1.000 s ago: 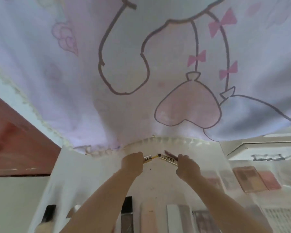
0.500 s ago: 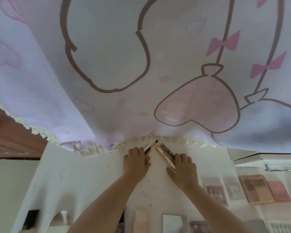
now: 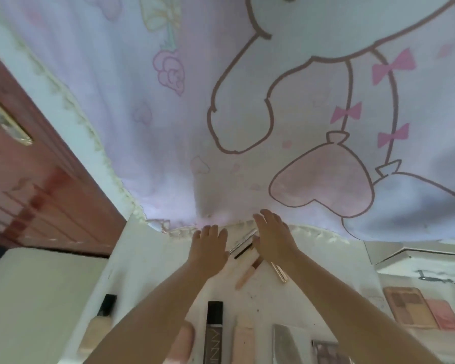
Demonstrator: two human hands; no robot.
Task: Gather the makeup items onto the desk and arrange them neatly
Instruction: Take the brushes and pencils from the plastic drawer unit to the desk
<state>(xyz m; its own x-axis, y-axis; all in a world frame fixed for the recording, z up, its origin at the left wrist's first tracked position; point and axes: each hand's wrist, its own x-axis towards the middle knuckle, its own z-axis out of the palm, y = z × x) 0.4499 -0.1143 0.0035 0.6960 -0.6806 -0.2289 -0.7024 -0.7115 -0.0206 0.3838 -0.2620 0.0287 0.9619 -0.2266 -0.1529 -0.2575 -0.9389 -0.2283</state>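
Now both hands, left (image 3: pixel 208 249) and right (image 3: pixel 273 239), open flat; slim makeup tubes (image 3: pixel 243 244) between them.

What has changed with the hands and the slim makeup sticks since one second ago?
Both hands let go. The left hand and right hand now lie open and flat, and the slim makeup sticks rest between them on the white desk. The row of bottles near the person stayed.
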